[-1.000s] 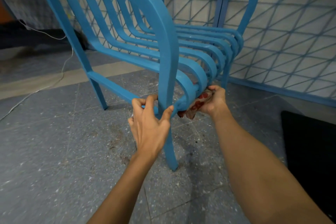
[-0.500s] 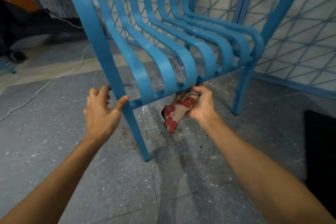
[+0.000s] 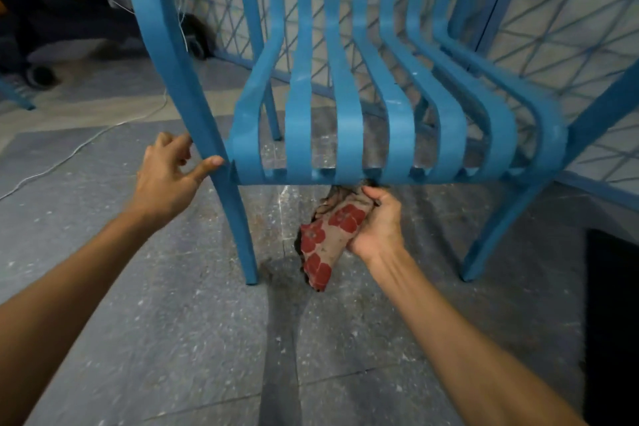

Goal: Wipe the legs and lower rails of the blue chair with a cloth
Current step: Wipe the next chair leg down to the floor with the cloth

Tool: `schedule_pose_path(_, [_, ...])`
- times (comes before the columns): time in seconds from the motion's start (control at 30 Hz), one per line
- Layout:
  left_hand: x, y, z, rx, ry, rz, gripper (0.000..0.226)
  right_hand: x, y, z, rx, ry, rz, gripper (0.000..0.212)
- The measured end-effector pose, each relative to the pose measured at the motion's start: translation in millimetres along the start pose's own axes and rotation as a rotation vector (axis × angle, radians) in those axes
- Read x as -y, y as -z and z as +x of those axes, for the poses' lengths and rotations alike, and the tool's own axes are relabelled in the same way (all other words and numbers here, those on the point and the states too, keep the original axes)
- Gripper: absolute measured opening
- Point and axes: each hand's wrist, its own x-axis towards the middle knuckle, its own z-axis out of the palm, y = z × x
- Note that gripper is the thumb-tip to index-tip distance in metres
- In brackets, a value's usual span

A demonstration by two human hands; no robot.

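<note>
We are working at the blue chair [image 3: 345, 97], taking its front rail [image 3: 380, 178] as our mark, and we are judging the job to be somewhere in its middle. To the left of that rail, our left hand [image 3: 169, 180] is steadying the chair where the front left leg [image 3: 238, 225] is meeting the frame: the grip is loose, fingers partly spread, thumb and fingertips touching the blue bar but not clenching around it. That leg is running down to the floor [image 3: 173, 339] just below and left of the rail, and nothing is touching its lower part; we cannot tell from its look whether it is wiped. Right under the middle of the rail, the cloth [image 3: 328, 239], pale with red flowers, is pressing up against the rail's underside and hanging down towards the floor. Just right of it, our right hand [image 3: 377, 225] is clenching it firmly. So we are judging the rail's underside to be the step in hand. Further right of the rail, the front right leg [image 3: 498, 235] is standing bare, and behind the rail the back legs are showing only partly between the slats [image 3: 349, 135]. We are reckoning these, and any side rails, as work possibly left.
</note>
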Motion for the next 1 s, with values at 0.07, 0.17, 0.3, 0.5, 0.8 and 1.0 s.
schedule_pose_path(0.07, [10.3, 2.6, 15.2, 0.033, 0.000, 0.012, 0.060, -9.4, -3.1, 1.2, 0.018, 0.004, 0.030, 0.026])
schedule_pose_path(0.17, [22.2, 3.8, 36.8, 0.083, -0.025, 0.018, 0.065, -19.2, -7.1, 3.1, 0.039, 0.003, 0.029, 0.030])
schedule_pose_path(0.3, [31.0, -8.2, 60.4, 0.105, 0.017, 0.022, 0.037, -18.7, -10.8, 3.1, 0.051, -0.036, -0.036, 0.036])
schedule_pose_path(0.5, [2.1, -59.6, 41.4, -0.236, 0.251, -0.219, 0.033, 11.7, 8.2, -17.7, -0.025, -0.095, -0.225, 0.040])
schedule_pose_path(0.8, [34.0, -119.0, 40.9, -0.413, 0.574, -0.298, 0.062, 75.9, 84.5, -66.9, -0.309, -0.031, -0.399, 0.044])
schedule_pose_path(1.0, [-103.6, -113.0, -29.5, -0.483, 0.086, -0.361, 0.030, 100.1, 140.5, -108.6, -0.474, -0.018, -0.324, 0.046])
